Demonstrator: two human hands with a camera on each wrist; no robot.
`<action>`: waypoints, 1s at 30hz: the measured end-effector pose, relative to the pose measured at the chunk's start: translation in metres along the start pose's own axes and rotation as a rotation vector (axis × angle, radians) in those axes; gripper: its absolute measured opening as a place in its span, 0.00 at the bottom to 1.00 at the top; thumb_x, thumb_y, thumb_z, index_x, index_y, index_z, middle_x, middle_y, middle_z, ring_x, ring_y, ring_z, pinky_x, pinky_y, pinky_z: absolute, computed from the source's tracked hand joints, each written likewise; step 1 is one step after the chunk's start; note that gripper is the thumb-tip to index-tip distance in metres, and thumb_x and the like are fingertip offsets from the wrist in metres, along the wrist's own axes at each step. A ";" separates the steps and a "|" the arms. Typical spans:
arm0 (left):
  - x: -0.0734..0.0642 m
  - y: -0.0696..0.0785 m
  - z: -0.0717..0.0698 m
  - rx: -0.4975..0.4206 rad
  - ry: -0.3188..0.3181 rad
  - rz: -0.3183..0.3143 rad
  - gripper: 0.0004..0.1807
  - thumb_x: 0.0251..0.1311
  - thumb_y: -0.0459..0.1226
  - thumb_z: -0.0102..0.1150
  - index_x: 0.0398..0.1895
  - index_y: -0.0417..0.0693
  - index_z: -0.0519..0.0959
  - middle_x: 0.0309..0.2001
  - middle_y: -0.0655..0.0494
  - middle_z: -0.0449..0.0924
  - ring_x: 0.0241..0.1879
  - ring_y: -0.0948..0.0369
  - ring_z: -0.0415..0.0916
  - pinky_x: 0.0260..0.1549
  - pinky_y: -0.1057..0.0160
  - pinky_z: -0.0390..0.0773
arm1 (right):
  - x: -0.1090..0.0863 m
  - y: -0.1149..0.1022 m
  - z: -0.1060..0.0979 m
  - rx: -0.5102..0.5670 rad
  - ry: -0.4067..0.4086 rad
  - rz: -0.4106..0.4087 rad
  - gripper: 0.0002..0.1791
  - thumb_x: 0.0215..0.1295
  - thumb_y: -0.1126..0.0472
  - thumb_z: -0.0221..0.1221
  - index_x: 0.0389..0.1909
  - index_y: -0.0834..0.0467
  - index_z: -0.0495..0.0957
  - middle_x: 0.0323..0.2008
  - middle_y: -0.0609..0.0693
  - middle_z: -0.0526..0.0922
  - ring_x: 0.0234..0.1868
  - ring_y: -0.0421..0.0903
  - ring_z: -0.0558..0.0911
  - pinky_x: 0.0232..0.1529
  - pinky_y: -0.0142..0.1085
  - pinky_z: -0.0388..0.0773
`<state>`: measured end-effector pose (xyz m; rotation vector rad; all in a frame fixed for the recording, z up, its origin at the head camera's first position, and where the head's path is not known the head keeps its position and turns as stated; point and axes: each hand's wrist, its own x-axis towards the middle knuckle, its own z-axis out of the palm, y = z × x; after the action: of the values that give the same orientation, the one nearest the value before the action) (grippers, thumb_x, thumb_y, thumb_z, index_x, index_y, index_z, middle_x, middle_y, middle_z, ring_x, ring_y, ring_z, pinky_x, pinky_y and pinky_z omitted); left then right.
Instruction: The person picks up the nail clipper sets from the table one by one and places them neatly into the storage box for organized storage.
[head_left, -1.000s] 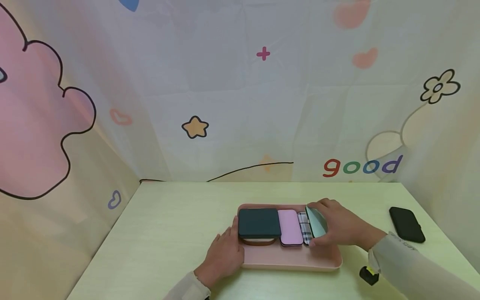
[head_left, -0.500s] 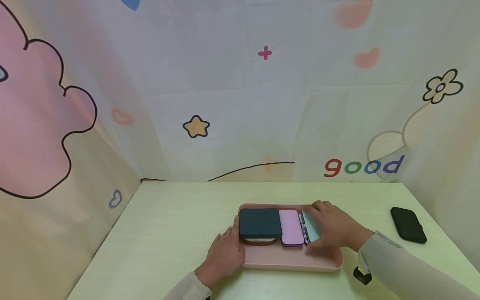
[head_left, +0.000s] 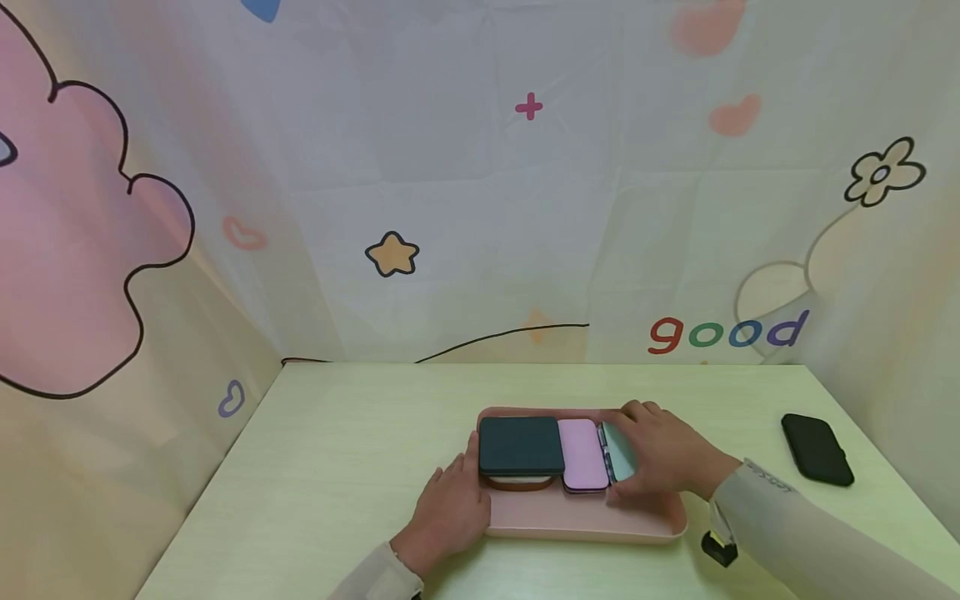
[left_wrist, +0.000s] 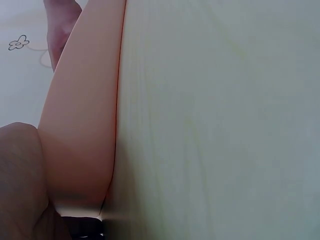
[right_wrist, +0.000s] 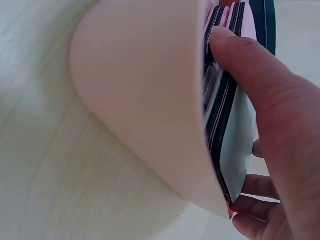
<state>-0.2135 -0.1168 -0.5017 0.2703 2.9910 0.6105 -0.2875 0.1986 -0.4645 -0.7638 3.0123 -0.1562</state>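
In the head view, a pink tray [head_left: 570, 517] holds several flat, round-cornered cases side by side. My right hand [head_left: 667, 450] grips a mint-green case [head_left: 619, 457] near the tray's right end, thumb at its near edge and fingers at its far edge. Dark layered edges of this case [right_wrist: 235, 145] show in the right wrist view. Only a sliver of a plaid case [head_left: 603, 442] shows beside it. Left of that lie a lilac case [head_left: 583, 454] and a dark green case [head_left: 521, 446]. My left hand [head_left: 452, 508] rests with extended fingers against the tray's left side.
A black flat case [head_left: 817, 450] lies on the pale wooden table [head_left: 360, 450] to the right of the tray. Behind the table hangs a printed curtain [head_left: 480, 208]. Under the dark green case, a brown-edged round item [head_left: 517, 485] peeks out.
My right hand has moved slightly left with the mint-green case, which now covers most of the plaid one. The left hand and the tray stay about where they were.
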 end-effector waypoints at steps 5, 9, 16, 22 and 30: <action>-0.001 0.000 0.000 0.001 -0.003 -0.005 0.39 0.71 0.40 0.41 0.80 0.40 0.43 0.70 0.40 0.68 0.71 0.48 0.65 0.67 0.39 0.64 | 0.000 0.000 0.002 0.020 -0.011 -0.002 0.63 0.29 0.17 0.68 0.71 0.42 0.66 0.57 0.51 0.74 0.54 0.51 0.73 0.58 0.53 0.74; 0.000 0.001 0.000 0.004 0.005 0.001 0.39 0.71 0.40 0.41 0.80 0.40 0.42 0.70 0.40 0.68 0.71 0.47 0.65 0.67 0.39 0.65 | 0.001 0.001 0.003 0.032 -0.016 0.012 0.63 0.30 0.18 0.68 0.72 0.39 0.65 0.58 0.52 0.73 0.55 0.52 0.73 0.59 0.56 0.73; 0.001 0.001 0.001 0.003 0.006 0.002 0.38 0.71 0.40 0.40 0.80 0.40 0.42 0.70 0.40 0.68 0.71 0.47 0.65 0.67 0.39 0.64 | 0.000 0.002 0.003 0.048 -0.027 0.012 0.62 0.32 0.19 0.69 0.72 0.42 0.65 0.60 0.52 0.73 0.58 0.54 0.73 0.63 0.59 0.69; 0.001 0.002 0.001 -0.002 0.003 -0.007 0.39 0.71 0.40 0.41 0.81 0.40 0.42 0.70 0.40 0.68 0.71 0.47 0.65 0.67 0.39 0.64 | -0.002 0.002 0.002 0.054 -0.037 0.012 0.62 0.33 0.19 0.68 0.73 0.42 0.65 0.62 0.53 0.72 0.60 0.56 0.72 0.65 0.60 0.67; 0.002 0.003 0.000 -0.001 -0.002 -0.010 0.39 0.71 0.40 0.41 0.81 0.40 0.42 0.71 0.41 0.67 0.71 0.48 0.65 0.67 0.39 0.64 | -0.005 0.004 0.003 0.025 0.000 -0.038 0.60 0.35 0.18 0.66 0.69 0.49 0.70 0.62 0.51 0.73 0.60 0.55 0.73 0.64 0.58 0.69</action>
<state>-0.2145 -0.1140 -0.5009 0.2557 2.9885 0.6107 -0.2848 0.2041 -0.4675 -0.8186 2.9918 -0.1939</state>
